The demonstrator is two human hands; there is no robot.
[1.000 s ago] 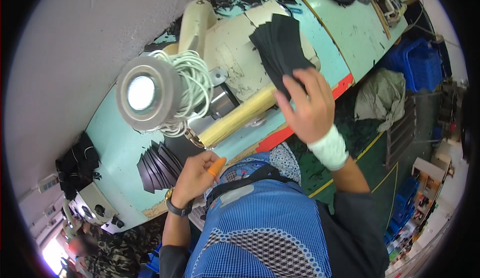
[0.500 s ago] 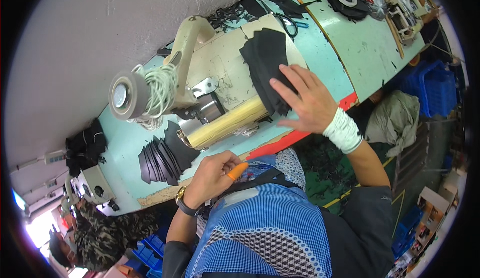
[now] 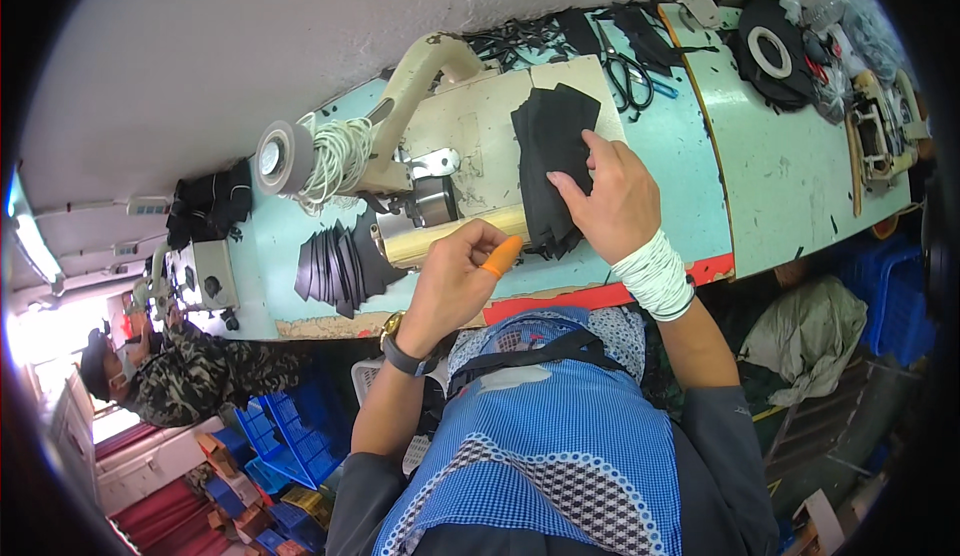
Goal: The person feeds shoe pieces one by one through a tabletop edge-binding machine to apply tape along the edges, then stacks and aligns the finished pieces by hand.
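A stack of thin black cut pieces point(image 3: 555, 161) lies on the bed of a cream sewing machine point(image 3: 485, 121). My right hand point(image 3: 622, 201) rests at the stack's right edge, thumb and forefinger apart and touching the pieces; white thread is wound round its wrist. My left hand point(image 3: 455, 281) hovers before the machine's yellowish front edge point(image 3: 500, 228). Its fingers are curled closed, an orange finger cover point(image 3: 502, 256) on one digit; anything inside them is hidden. Left of the machine, more black pieces point(image 3: 335, 268) lie fanned out on the pale green table point(image 3: 270, 256).
A white cord coil point(image 3: 337, 161) hangs on the machine's arm. Black-handled scissors point(image 3: 627, 81) and black scraps point(image 3: 525, 38) lie behind. A tape roll point(image 3: 769, 49) sits far right. Blue crates point(image 3: 295, 441) stand below left, near another person in camouflage clothing point(image 3: 215, 371).
My head view has shifted, revealing more floor at the left. The left hand has come up to the machine's front edge. My right hand's spread fingers have bent in at the stack's edge.
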